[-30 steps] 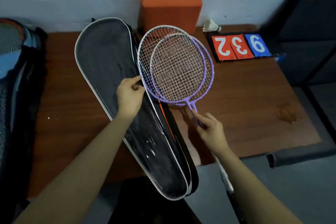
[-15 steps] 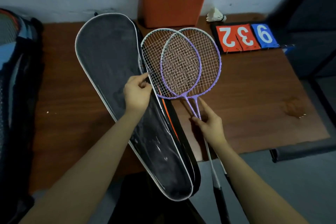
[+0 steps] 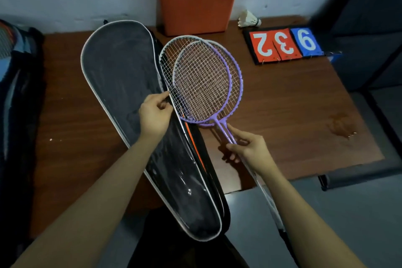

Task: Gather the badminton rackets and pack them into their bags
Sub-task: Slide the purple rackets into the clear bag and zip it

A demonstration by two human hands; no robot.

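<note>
Racket handles (image 3: 269,202) hidden behind the right forearm — second bag (image 3: 13,93) cropped left.

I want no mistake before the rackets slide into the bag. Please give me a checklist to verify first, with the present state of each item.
1. Right hand holds both racket shafts: ok.
2. Two rackets stacked, heads overlapping: ok.
3. Left hand pinches the bag flap edge, opening held: ok.
4. Rackets inside bag: not ok, heads lie outside on the table.
5. Bag interior free of other items: cannot tell.
</note>
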